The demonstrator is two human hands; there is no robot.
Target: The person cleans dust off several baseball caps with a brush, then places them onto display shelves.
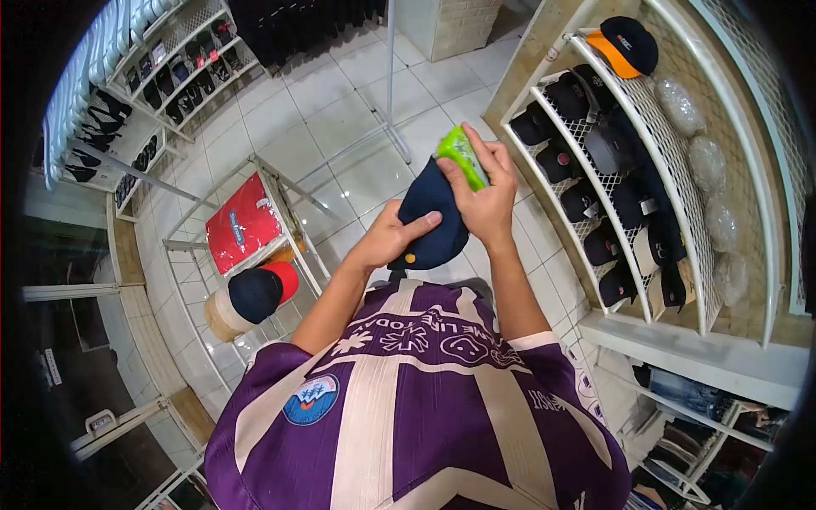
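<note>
My left hand (393,235) grips a navy cap (429,217) in front of my chest, thumb laid across its fabric and fingers behind. A small yellow spot shows near the cap's lower edge. Held in my right hand (487,191) is a bright green brush-like piece (460,155) with a fuzzy edge, just over the cap's upper end. The thumb presses on its near side while the fingers wrap the far side. My right wrist and lower palm overlap the cap's right edge in this view.
On the left, a wire rack (183,246) carries a red packaged shirt (244,223) and stacked caps (255,295). To the right stands a white mesh shelf (608,183) of caps, an orange-and-black cap (625,47) on top. A metal pole (390,76) rises from the tiled floor ahead.
</note>
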